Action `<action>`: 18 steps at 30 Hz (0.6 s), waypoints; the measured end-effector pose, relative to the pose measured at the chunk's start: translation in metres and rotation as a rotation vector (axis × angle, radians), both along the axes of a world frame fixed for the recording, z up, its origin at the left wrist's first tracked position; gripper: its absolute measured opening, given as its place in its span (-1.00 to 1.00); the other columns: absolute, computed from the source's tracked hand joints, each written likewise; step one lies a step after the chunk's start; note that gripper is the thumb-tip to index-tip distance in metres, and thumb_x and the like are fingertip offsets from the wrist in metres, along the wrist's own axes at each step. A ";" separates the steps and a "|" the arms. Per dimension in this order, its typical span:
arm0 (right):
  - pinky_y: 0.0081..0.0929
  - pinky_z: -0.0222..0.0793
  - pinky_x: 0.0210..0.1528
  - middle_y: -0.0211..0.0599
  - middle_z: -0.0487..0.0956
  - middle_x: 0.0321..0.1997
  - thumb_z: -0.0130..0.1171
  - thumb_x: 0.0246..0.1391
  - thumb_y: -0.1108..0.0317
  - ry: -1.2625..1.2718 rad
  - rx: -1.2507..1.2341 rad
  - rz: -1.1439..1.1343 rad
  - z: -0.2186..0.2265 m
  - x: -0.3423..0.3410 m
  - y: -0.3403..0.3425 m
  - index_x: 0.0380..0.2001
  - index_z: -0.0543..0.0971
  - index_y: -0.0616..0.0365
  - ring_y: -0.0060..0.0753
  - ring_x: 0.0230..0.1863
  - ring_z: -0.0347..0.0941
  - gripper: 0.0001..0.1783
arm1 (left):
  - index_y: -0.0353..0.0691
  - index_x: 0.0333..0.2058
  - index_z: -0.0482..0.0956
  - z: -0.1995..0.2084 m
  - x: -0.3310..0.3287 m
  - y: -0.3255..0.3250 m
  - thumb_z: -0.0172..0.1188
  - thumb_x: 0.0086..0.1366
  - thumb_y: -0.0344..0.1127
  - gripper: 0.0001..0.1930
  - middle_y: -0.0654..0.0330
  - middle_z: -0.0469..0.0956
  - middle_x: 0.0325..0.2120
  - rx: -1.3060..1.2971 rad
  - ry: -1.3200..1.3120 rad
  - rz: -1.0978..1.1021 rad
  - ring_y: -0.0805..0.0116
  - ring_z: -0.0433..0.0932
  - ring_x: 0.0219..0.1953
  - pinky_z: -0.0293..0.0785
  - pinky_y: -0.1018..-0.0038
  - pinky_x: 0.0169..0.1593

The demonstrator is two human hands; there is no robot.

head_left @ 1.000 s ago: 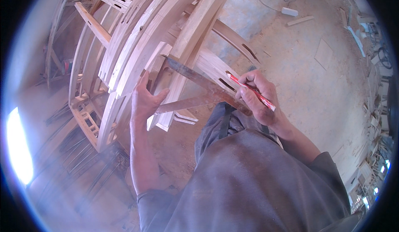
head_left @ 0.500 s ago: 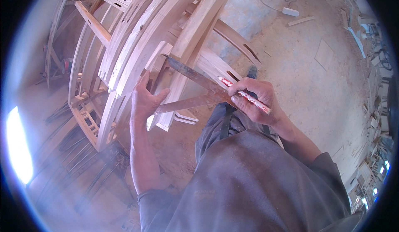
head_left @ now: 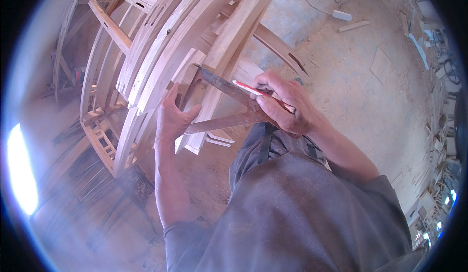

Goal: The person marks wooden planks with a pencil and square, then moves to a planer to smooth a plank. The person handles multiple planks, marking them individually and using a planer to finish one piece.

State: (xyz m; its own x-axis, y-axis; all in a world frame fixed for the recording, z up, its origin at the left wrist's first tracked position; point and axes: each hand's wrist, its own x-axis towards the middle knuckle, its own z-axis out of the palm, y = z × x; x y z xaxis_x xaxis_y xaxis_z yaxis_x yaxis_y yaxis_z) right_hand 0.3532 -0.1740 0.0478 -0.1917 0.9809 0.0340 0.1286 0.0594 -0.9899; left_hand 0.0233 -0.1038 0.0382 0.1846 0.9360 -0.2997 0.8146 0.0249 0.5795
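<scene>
My right hand (head_left: 285, 104) is closed on a red-and-white pencil (head_left: 243, 86), its pale end pointing up and left. Below the pencil lies a rusty, flat angled tool (head_left: 224, 84), whose two arms spread leftward from beside my right hand. My left hand (head_left: 174, 116) is at the tool's far side, thumb apart from the fingers and curved around its edge; what the fingertips press on is partly hidden. Just beyond the left hand are pale curved wooden rails (head_left: 165, 79). A thick wooden beam (head_left: 234, 33) runs under the tool's upper arm.
A slotted wooden piece (head_left: 278, 48) juts out to the right of the beam. On the dusty floor lie a white block (head_left: 341, 15), a wood strip (head_left: 354, 26) and a thin panel (head_left: 380, 66). Wood scraps (head_left: 434, 126) line the right side. A small slatted frame (head_left: 105, 143) is at left.
My right hand has moved slightly left and up with the pencil, whose pale end now sits closer to the tool's upper arm. My left hand and the tool have hardly moved.
</scene>
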 end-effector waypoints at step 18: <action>-0.24 0.50 -0.35 0.02 0.68 -0.37 0.26 0.19 0.49 -0.246 0.138 0.097 -0.002 -0.035 0.056 -0.06 0.72 0.27 -0.07 -0.39 0.67 -0.75 | -0.54 0.35 0.40 0.003 0.002 -0.002 0.54 -0.03 -0.18 -0.03 -0.16 0.62 0.11 0.002 0.038 0.037 0.08 0.61 0.15 0.49 0.26 0.28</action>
State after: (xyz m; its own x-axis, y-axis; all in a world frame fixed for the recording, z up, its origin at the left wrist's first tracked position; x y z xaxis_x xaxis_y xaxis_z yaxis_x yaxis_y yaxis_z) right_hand 0.3187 -0.1181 0.0459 -0.3030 0.9470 0.1067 0.3507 0.2149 -0.9115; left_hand 0.0250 -0.1059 0.0408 0.1380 0.9427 -0.3038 0.8347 0.0544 0.5480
